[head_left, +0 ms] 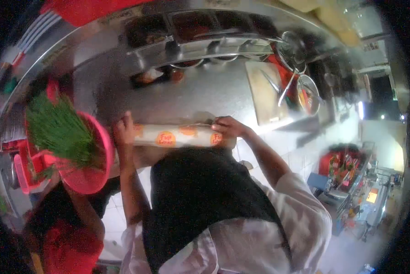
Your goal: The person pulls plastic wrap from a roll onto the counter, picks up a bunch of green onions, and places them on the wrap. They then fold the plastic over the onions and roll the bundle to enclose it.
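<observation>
A long white box of cling wrap (186, 136) with orange circles and red "Fuji" lettering lies level across the front of my body, at the edge of the steel counter (205, 91). My left hand (123, 129) grips its left end, and my right hand (227, 127) is closed around the right end. Just left of my left hand is a pink basket (108, 141) holding a bunch of long green stalks (61, 128). Whether any film is pulled out of the box cannot be made out.
A cutting board (262, 91) with a knife (271, 81) lies at the right of the counter, beside a metal bowl (308, 93) with utensils. Dark food bins (193, 27) line the back. Another person in a red top (70, 246) is at the lower left.
</observation>
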Action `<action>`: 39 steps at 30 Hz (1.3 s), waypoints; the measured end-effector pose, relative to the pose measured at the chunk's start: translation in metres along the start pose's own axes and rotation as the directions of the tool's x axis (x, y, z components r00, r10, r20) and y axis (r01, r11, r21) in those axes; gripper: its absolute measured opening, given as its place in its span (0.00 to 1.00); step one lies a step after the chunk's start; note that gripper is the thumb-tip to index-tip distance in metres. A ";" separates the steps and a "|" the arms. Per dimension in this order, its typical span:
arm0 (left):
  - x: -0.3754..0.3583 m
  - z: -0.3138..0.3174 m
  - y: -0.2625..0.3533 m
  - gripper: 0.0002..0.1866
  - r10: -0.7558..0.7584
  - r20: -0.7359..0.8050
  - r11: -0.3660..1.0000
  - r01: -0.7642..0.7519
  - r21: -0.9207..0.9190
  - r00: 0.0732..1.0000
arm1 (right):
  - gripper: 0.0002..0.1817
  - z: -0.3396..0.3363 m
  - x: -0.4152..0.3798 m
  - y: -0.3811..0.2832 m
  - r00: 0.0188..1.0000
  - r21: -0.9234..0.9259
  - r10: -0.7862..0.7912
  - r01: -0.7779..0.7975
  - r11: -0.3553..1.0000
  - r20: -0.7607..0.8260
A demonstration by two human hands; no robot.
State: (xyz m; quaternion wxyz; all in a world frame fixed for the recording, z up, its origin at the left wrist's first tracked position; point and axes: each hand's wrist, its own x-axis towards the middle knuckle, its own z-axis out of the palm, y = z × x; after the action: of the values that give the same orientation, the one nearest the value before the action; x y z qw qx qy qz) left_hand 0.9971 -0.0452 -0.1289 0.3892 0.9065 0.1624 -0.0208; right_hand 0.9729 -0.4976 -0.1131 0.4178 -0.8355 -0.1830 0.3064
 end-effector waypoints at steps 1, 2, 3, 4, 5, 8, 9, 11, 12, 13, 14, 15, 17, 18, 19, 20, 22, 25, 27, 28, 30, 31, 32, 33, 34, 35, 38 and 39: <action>0.001 0.004 -0.005 0.32 0.057 -0.069 0.998 -0.060 -0.032 0.996 | 0.27 0.004 -0.005 0.001 0.993 0.138 -0.072 0.085 0.987 -0.096; 0.001 0.006 -0.006 0.33 0.112 -0.140 0.991 -0.121 -0.058 0.984 | 0.27 0.004 -0.008 0.004 0.994 0.139 -0.075 0.087 0.987 -0.084; 0.003 0.006 -0.007 0.33 0.103 -0.143 0.992 -0.112 -0.055 0.984 | 0.26 0.006 -0.010 0.007 0.994 0.143 -0.018 0.034 0.989 -0.106; 0.005 0.006 -0.008 0.34 0.037 -0.085 0.999 -0.036 0.014 0.996 | 0.25 0.010 -0.010 0.010 0.991 0.149 0.040 -0.020 0.989 -0.130; 0.006 0.005 -0.005 0.35 -0.035 -0.030 0.995 0.037 0.089 0.999 | 0.25 0.011 -0.009 0.008 0.992 0.153 0.038 -0.019 0.988 -0.122; 0.005 -0.001 0.005 0.37 0.067 -0.033 0.997 -0.066 0.040 0.997 | 0.26 0.009 0.000 0.006 0.983 0.263 0.151 -0.118 0.958 -0.109; 0.006 -0.004 0.010 0.37 0.065 -0.035 0.997 -0.063 0.044 0.997 | 0.27 0.006 0.005 0.007 0.982 0.158 0.150 -0.131 0.979 -0.113; 0.006 -0.010 0.020 0.39 -0.021 0.102 0.994 0.011 0.105 0.995 | 0.29 0.007 0.012 0.012 0.987 0.011 0.083 -0.082 0.997 -0.139; 0.002 -0.014 0.031 0.39 -0.021 0.097 0.994 0.011 0.108 0.995 | 0.29 0.004 0.012 0.002 0.987 0.012 0.077 -0.077 0.997 -0.138; -0.004 -0.017 0.042 0.38 -0.088 0.106 0.994 0.080 0.074 0.990 | 0.29 0.000 0.010 -0.008 0.975 -0.025 0.127 -0.134 0.991 -0.180; -0.007 -0.020 0.048 0.38 -0.154 0.116 0.988 0.151 0.041 0.981 | 0.29 -0.003 0.009 -0.017 0.959 -0.060 0.174 -0.192 0.980 -0.222; -0.001 -0.014 0.031 0.38 -0.158 0.109 0.987 0.154 0.045 0.981 | 0.29 -0.002 0.008 -0.019 0.962 -0.059 0.167 -0.184 0.981 -0.218; 0.015 0.006 -0.011 0.38 0.089 0.012 0.990 -0.090 0.111 0.996 | 0.27 -0.004 0.004 -0.020 0.962 -0.167 0.092 -0.138 0.976 -0.256; 0.008 -0.006 0.008 0.38 0.086 0.006 0.989 -0.087 0.116 0.996 | 0.27 -0.007 0.003 -0.023 0.964 -0.166 0.085 -0.130 0.977 -0.252; -0.002 -0.016 0.028 0.37 -0.006 0.036 0.992 0.001 0.124 0.999 | 0.26 -0.010 0.001 -0.027 0.966 -0.183 0.005 -0.054 0.982 -0.258; -0.009 -0.025 0.043 0.35 -0.098 0.066 0.987 0.089 0.133 0.993 | 0.25 -0.015 -0.002 -0.031 0.962 -0.199 -0.075 0.022 0.980 -0.263; -0.010 -0.024 0.036 0.32 0.019 -0.002 0.993 -0.019 0.120 1.000 | 0.23 -0.026 -0.005 -0.045 0.963 -0.221 -0.076 0.018 0.975 -0.257; -0.009 -0.025 0.040 0.25 0.153 -0.068 0.988 -0.153 0.016 0.986 | 0.18 -0.042 -0.008 -0.050 0.926 -0.312 -0.220 0.121 0.942 -0.306; -0.010 -0.027 0.047 0.22 0.164 -0.073 0.982 -0.169 -0.081 0.984 | 0.16 -0.054 -0.009 -0.072 0.908 -0.372 -0.279 0.153 0.916 -0.314; -0.009 -0.028 0.051 0.20 0.242 -0.048 0.965 -0.245 -0.097 0.969 | 0.14 -0.060 -0.009 -0.079 0.887 -0.429 -0.332 0.176 0.886 -0.320; -0.006 -0.035 0.057 0.20 0.317 -0.030 0.941 -0.318 -0.115 0.948 | 0.12 -0.075 -0.002 -0.071 0.863 -0.433 -0.397 0.243 0.868 -0.312; -0.003 -0.039 0.061 0.20 0.333 -0.007 0.942 -0.333 -0.040 0.943 | 0.12 -0.083 0.000 -0.066 0.864 -0.479 -0.380 0.193 0.856 -0.331; 0.000 -0.042 0.064 0.21 0.349 0.018 0.936 -0.350 0.034 0.937 | 0.12 -0.087 0.002 -0.073 0.862 -0.524 -0.365 0.142 0.840 -0.351; 0.005 -0.042 0.064 0.21 0.349 0.012 0.936 -0.349 0.034 0.937 | 0.12 -0.094 0.001 -0.092 0.825 -0.490 -0.392 0.165 0.856 -0.406; 0.010 -0.044 0.064 0.22 0.370 0.012 0.929 -0.370 -0.002 0.929 | 0.12 -0.100 0.003 -0.090 0.824 -0.493 -0.397 0.170 0.853 -0.404; 0.013 -0.047 0.063 0.23 0.391 0.012 0.920 -0.390 -0.037 0.920 | 0.12 -0.110 0.007 -0.085 0.811 -0.486 -0.395 0.160 0.859 -0.431; 0.005 -0.070 0.107 0.23 0.377 -0.020 0.903 -0.362 0.230 0.926 | 0.13 -0.127 0.012 -0.088 0.793 -0.488 -0.364 0.098 0.868 -0.488; 0.003 -0.071 0.110 0.23 0.376 -0.029 0.903 -0.359 0.235 0.926 | 0.13 -0.130 0.013 -0.090 0.783 -0.511 -0.367 0.073 0.856 -0.503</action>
State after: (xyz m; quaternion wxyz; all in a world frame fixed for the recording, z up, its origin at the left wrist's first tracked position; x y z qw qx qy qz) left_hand 1.0283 -0.0652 -0.0032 0.2744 0.9592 -0.0005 0.0682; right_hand 1.0652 -0.5137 0.0157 0.2744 -0.9351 -0.2128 -0.0706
